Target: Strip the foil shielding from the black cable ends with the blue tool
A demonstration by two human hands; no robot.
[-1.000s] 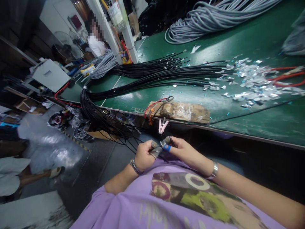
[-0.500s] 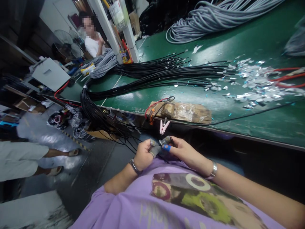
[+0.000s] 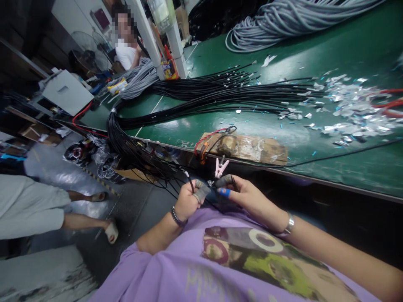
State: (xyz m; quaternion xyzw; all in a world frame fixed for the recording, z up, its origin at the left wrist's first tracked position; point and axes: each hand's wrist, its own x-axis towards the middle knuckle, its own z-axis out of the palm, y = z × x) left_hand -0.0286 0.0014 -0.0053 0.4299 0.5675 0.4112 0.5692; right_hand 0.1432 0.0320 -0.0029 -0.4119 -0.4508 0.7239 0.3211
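Note:
My left hand (image 3: 190, 197), with grey-wrapped fingertips, is closed on a black cable (image 3: 189, 181). The cable's pale end sticks up above the fist. My right hand (image 3: 241, 192) is pinched just to the right, one finger wearing a blue wrap (image 3: 224, 192). A thin dark piece shows between its fingers, too small to name. A small whitish, shiny scrap (image 3: 210, 183) shows between the two sets of fingertips. Beyond the hands, a pink clip (image 3: 221, 167) stands at the bench edge, by a wooden block (image 3: 252, 147) with wire loops.
On the green bench (image 3: 195, 119) lie black cable bundles (image 3: 189, 107), foil scraps (image 3: 355, 105) and a grey cable coil (image 3: 273, 29). Black cables (image 3: 126, 144) hang over the edge at left. One person (image 3: 127, 52) is at the back; another's legs (image 3: 85, 218) show at left.
My hands have drawn slightly apart, and a pale cable end now stands above my left hand. The person's feet at left have moved. The view has shifted a little.

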